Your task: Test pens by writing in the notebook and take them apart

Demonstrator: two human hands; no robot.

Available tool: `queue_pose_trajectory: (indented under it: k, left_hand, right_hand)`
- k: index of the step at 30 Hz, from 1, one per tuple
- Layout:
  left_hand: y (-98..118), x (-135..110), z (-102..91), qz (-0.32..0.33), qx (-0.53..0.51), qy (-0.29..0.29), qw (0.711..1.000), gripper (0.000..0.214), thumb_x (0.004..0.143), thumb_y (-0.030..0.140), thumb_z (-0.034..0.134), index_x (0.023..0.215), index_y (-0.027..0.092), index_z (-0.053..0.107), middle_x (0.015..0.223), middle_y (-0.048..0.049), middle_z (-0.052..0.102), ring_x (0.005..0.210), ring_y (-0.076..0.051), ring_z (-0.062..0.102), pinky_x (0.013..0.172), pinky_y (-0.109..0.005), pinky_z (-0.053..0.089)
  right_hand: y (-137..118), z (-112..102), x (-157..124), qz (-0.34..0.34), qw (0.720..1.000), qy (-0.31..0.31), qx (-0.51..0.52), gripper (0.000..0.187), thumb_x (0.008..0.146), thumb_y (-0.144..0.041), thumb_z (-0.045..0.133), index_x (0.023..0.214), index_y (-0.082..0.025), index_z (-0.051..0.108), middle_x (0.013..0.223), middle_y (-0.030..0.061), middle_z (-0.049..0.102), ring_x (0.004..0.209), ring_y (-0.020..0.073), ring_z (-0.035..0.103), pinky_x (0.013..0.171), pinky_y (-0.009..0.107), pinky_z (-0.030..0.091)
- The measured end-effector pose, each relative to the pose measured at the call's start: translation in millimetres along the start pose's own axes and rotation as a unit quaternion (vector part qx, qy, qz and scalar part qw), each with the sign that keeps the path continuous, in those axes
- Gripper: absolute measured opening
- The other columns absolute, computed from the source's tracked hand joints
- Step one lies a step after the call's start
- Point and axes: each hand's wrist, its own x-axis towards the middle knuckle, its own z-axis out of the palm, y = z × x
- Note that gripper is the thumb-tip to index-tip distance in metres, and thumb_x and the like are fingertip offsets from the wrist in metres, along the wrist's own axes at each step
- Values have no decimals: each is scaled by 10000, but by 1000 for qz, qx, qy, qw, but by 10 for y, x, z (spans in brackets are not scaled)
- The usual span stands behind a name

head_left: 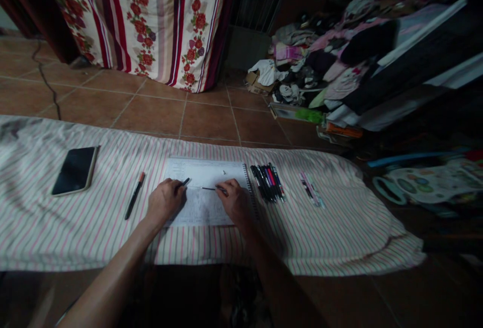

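Observation:
A spiral notebook (204,213) with writing on its page lies open on the striped cloth. Over its left part, my left hand (166,200) is closed round a short dark pen barrel (185,182), whose end pokes out past the fingers. My right hand (234,200) pinches a thin dark pen refill (209,188) that points left across the page. A tiny pale piece (224,172), too small to name, rests on the paper above my right hand. Just right of the spiral, several pens (268,183) lie side by side.
A black marker with an orange end (135,196) and a tablet (74,171) lie to the left on the striped cloth (339,237). Several pink and white pens (312,190) are at right. Beyond are a floral curtain (158,26), tiled floor and piled clothes (332,56).

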Motion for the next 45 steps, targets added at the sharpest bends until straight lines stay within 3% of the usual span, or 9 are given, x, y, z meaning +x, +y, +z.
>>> queue_pose_trajectory:
  k: [8, 12, 33, 45]
  left_hand:
    - [32, -30, 79, 128, 12, 0, 992, 210, 801, 218, 506, 917, 206, 680, 876, -68, 603, 886, -201, 549, 762, -284, 436]
    - [70, -58, 113, 159, 31, 13, 987, 227, 784, 176, 521, 950, 212, 672, 881, -72, 595, 889, -211, 531, 773, -305, 444]
    - [-44, -77, 43, 162, 17, -3, 987, 175, 750, 210, 613, 918, 177, 645, 900, -82, 593, 882, -219, 527, 791, -331, 447]
    - [-65, -99, 39, 171, 1, 1, 985, 180, 734, 208, 639, 909, 168, 634, 902, -82, 590, 896, -227, 531, 798, -343, 451]
  right_hand:
    - [30, 45, 8, -17, 1000, 3, 0, 128, 775, -181, 597, 864, -194, 688, 868, 49, 608, 781, 146, 609, 716, 236, 473]
    - [20, 44, 4, -13, 1000, 3, -4, 127, 776, -196, 595, 863, -201, 687, 867, 52, 610, 775, 155, 610, 708, 249, 473]
    - [-8, -2, -16, -22, 1000, -12, -1, 150, 764, -211, 616, 898, -216, 685, 895, 45, 602, 769, 147, 607, 724, 259, 474]
    - [14, -20, -9, -22, 1000, 11, 12, 135, 773, -206, 594, 868, -209, 690, 879, 45, 603, 745, 142, 609, 694, 247, 481]
